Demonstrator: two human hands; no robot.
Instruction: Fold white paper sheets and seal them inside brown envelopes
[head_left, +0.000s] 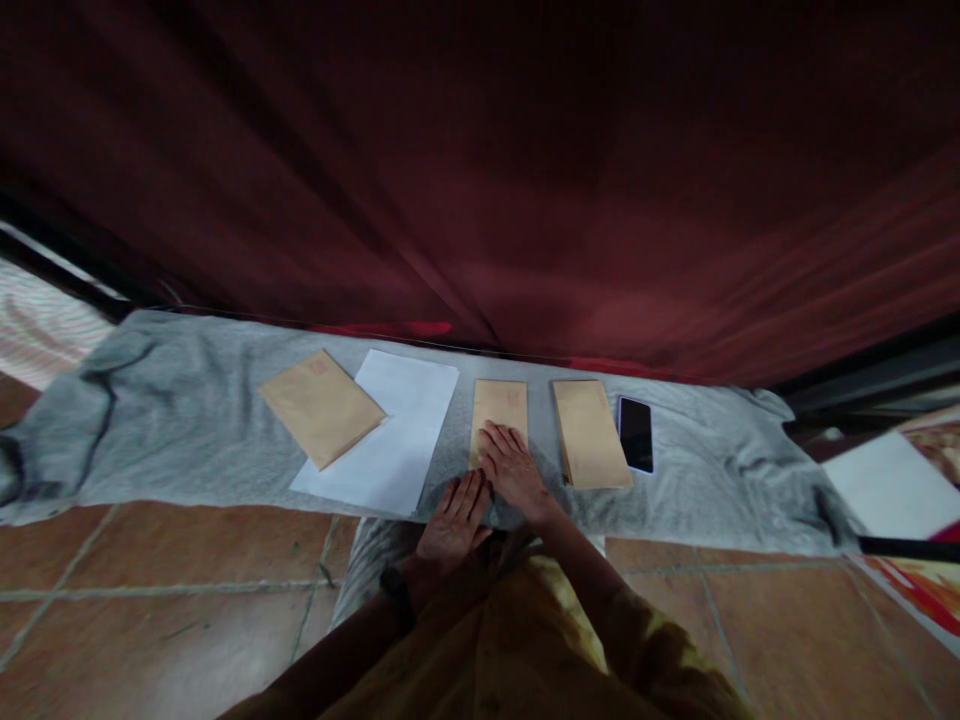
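Observation:
A brown envelope (501, 397) lies in front of me on the grey cloth, its long side pointing away. My right hand (511, 468) rests flat on it with the fingers stretched out, covering its middle. Beside its near left corner, my left hand (456, 520) lies palm down at the cloth's front edge, fingers extended and holding nothing. To the right is a stack of brown envelopes (592, 430). On the left, another brown envelope (322, 408) lies slanted, partly over white paper sheets (409, 430).
A phone (636, 436) with a dark screen lies right of the envelope stack. Grey cloth (202, 410) covers the narrow surface. Behind it hangs a dark red curtain (525, 230). Tiled floor (225, 620) shows below, and a white sheet (896, 485) sits at far right.

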